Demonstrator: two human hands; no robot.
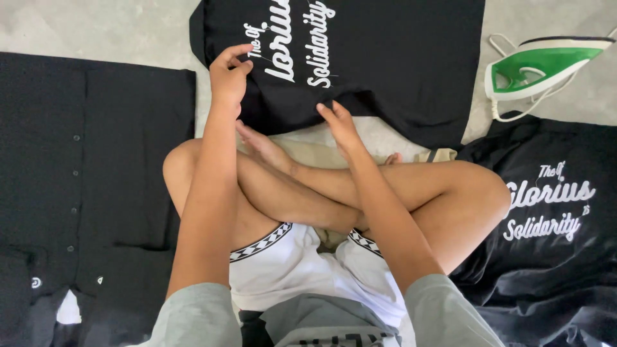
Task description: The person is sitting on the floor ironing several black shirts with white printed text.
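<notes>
A black T-shirt with white lettering (385, 58) lies spread on the floor in front of my crossed legs. My left hand (228, 77) pinches its left edge between thumb and fingers. My right hand (340, 125) rests on the shirt's near hem, fingers pressing or gripping the fabric. I sit cross-legged in white shorts with a checkered trim (283, 263) and a grey top.
A green and white iron (540, 67) with its cord stands at the upper right on the grey floor. A black buttoned shirt (83, 180) lies flat at the left. Another black printed T-shirt (553, 244) lies crumpled at the right.
</notes>
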